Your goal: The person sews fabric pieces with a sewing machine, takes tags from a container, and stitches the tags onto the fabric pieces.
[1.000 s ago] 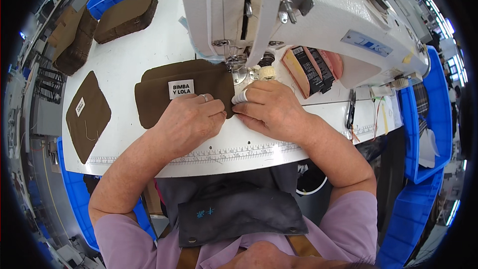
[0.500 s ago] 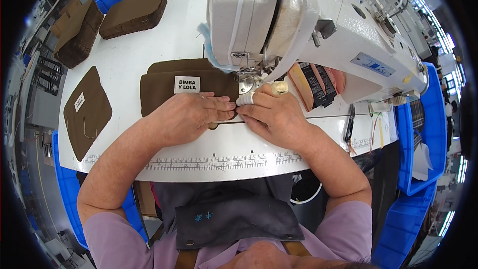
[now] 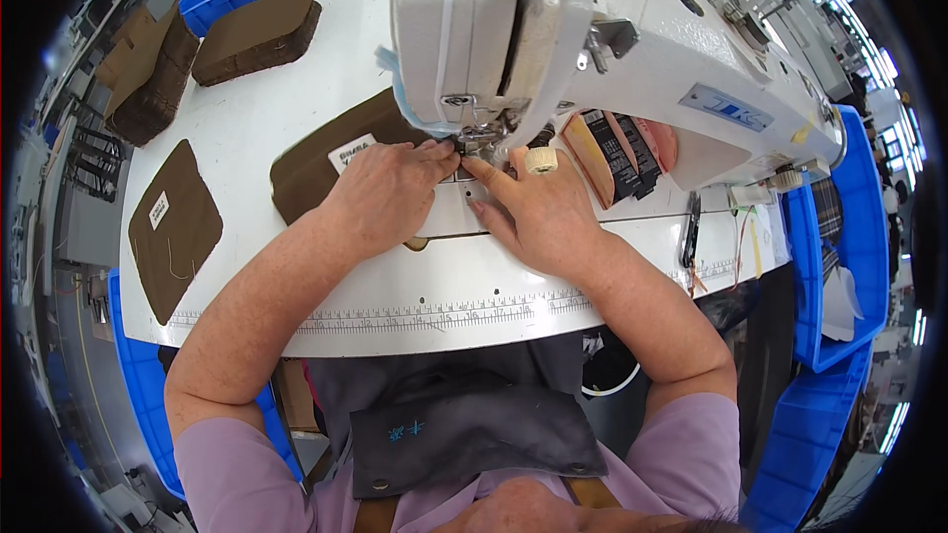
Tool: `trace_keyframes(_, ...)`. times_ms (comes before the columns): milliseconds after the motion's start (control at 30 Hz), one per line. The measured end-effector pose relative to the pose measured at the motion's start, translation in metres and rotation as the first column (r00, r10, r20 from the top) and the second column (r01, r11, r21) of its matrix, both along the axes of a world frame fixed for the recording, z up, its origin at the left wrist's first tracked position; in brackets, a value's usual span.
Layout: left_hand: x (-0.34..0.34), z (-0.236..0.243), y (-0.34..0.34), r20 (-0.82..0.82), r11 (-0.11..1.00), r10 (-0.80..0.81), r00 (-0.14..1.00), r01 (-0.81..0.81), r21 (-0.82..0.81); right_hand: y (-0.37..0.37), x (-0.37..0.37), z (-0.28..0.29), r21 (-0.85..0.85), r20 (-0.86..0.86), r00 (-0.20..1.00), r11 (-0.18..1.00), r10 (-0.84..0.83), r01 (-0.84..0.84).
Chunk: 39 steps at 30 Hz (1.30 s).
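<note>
Looking down on a white worktable (image 3: 259, 114) with a ruler scale (image 3: 434, 320) along its front edge. Taking in grey floor (image 3: 111, 375) at the left, marked by a thin yellow line. Passing blurred, pale furniture (image 3: 59, 145) toward the left rim. Catching bright strips of light (image 3: 896, 427) down the right rim.

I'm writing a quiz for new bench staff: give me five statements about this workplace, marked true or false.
1. The left hand touches a labelled brown fabric piece at the sewing machine. True.
2. The sewing machine is black. False: it is white.
3. The right hand grips the slim black tool. False: the tool lies on the table, to that hand's right.
4. A second labelled brown piece lies apart, at the table's left. True.
5. The ruler strip runs along the table's far edge. False: it follows the near edge.
</note>
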State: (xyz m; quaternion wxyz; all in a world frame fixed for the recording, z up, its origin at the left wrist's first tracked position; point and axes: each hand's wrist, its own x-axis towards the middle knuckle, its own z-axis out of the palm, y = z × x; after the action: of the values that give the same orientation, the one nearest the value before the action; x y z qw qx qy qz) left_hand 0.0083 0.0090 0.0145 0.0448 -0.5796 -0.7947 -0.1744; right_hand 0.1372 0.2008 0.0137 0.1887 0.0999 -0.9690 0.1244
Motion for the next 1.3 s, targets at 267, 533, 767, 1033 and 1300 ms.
trace_keyframes(267,0.027,0.019,0.014,-0.001,0.972,0.184,0.983,-0.182,-0.147,0.007,0.001,-0.005,-0.049,0.006,1.000,0.998,0.031,-0.030)
trace_keyframes(533,0.031,0.018,0.009,0.045,0.978,0.186,0.982,-0.180,-0.106,0.007,0.004,-0.009,-0.080,-0.053,0.998,0.996,0.027,-0.031)
trace_keyframes(767,0.019,-0.017,-0.034,-0.082,0.981,0.175,0.981,-0.181,-0.071,0.006,0.006,-0.012,-0.059,-0.106,0.994,0.998,0.032,-0.038)
trace_keyframes(1033,0.063,-0.013,-0.055,-0.016,0.948,0.275,0.961,-0.274,-0.162,-0.004,0.034,-0.001,0.097,-0.139,0.965,0.973,0.222,-0.210)
trace_keyframes(1300,0.084,0.005,-0.083,0.050,0.992,0.066,0.997,-0.071,0.107,-0.037,0.094,-0.003,-0.092,-0.146,0.974,0.978,0.172,-0.186)
